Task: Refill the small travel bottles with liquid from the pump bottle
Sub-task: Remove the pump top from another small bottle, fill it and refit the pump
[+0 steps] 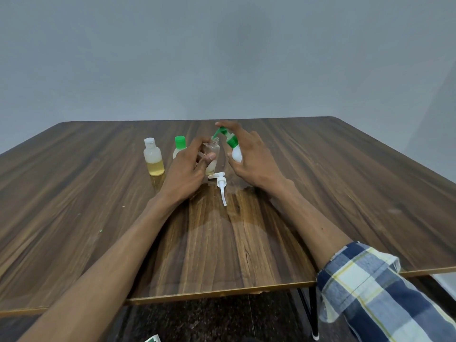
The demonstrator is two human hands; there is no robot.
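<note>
**Pumping into the clear bottle, two others set aside**

Toward the counter's (98, 193) far edge, left of centre, stands a white-capped bottle (153, 156), upright, capped and about half full of yellow liquid. Just beside it is a green-capped bottle (179, 146), also upright and closed; the left hand hides most of its body, so its level cannot be told.

The left hand (190, 166) curls round the clear bottle (212, 154), fingers and thumb wrapped about its body, holding it upright with its neck open. It looks nearly empty, with only a little liquid low down.

In front of it, nearer the person, a loose white pump head (220, 185) lies on the counter on a wet-looking patch.

The right hand (249, 156) grips the pump bottle (235, 151), white with a green pump, tilted so the nozzle reaches the clear bottle's neck; a finger rests on the pump top.

By my reading, one bottle looks at least partly filled, one is being filled, and capping is left.
</note>
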